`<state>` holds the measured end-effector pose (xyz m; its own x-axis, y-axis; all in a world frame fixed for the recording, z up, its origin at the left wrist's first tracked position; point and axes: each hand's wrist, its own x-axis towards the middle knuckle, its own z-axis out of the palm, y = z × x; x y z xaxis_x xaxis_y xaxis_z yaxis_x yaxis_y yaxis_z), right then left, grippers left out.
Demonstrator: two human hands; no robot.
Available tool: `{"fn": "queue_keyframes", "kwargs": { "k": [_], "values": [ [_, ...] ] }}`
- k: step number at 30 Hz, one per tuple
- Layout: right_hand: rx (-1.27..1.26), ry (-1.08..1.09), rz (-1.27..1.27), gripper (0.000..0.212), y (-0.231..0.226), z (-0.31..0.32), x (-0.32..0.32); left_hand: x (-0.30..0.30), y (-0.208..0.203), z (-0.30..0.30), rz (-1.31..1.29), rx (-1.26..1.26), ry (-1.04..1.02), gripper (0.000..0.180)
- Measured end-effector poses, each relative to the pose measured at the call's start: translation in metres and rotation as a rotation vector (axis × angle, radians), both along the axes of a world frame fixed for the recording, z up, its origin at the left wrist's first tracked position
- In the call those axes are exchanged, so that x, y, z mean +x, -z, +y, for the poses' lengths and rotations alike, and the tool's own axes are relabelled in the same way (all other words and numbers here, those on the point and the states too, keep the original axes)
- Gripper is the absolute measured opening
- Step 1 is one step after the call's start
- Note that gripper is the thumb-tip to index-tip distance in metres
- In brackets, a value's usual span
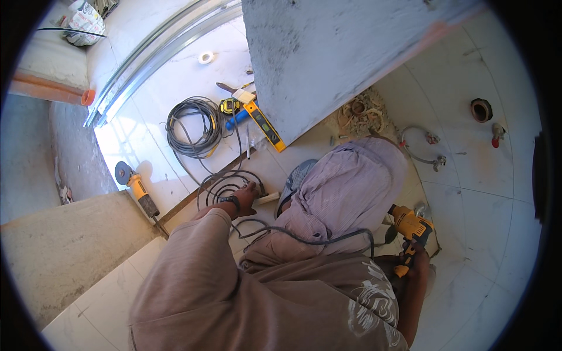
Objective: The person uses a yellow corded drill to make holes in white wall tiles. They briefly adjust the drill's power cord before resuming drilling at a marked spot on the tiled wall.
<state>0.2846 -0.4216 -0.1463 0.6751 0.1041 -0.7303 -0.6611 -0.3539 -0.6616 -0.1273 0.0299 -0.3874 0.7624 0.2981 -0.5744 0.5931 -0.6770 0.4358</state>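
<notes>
My right hand (pixel 417 261) grips the handle of a yellow-and-black power drill (pixel 414 222) beside my right knee. The drill's front end points up and left, close to the tiled wall. A black cord (pixel 328 241) runs across my lap toward the floor on the left. On the floor, my left hand (pixel 246 198) is curled down among loops of black cable (pixel 225 186). A short cream-coloured bar (pixel 267 198) lies right against its fingers. What those fingers hold, if anything, is hidden.
An angle grinder (pixel 139 188) leans by a low ledge at left. Beyond lie a coiled cable (pixel 193 126), tape measure (pixel 230 106), brush (pixel 243 95), yellow spirit level (pixel 264 126) and tape roll (pixel 205 57). A concrete slab (pixel 328 52) juts in ahead. Hose fittings (pixel 438 164) protrude at right.
</notes>
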Motion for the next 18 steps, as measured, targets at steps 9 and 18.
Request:
{"fn": "queue_keyframes", "kwargs": {
  "k": [9, 18],
  "values": [
    [-0.039, 0.0, -0.01, 0.032, -0.007, 0.007, -0.003, 0.012, 0.029, -0.024, -0.004, 0.008, -0.316, 0.044],
    [-0.021, 0.027, -0.013, 0.03, -0.005, 0.007, -0.002, 0.015, 0.04, -0.022, 0.014, 0.019, -0.269, 0.046]
  ]
}}
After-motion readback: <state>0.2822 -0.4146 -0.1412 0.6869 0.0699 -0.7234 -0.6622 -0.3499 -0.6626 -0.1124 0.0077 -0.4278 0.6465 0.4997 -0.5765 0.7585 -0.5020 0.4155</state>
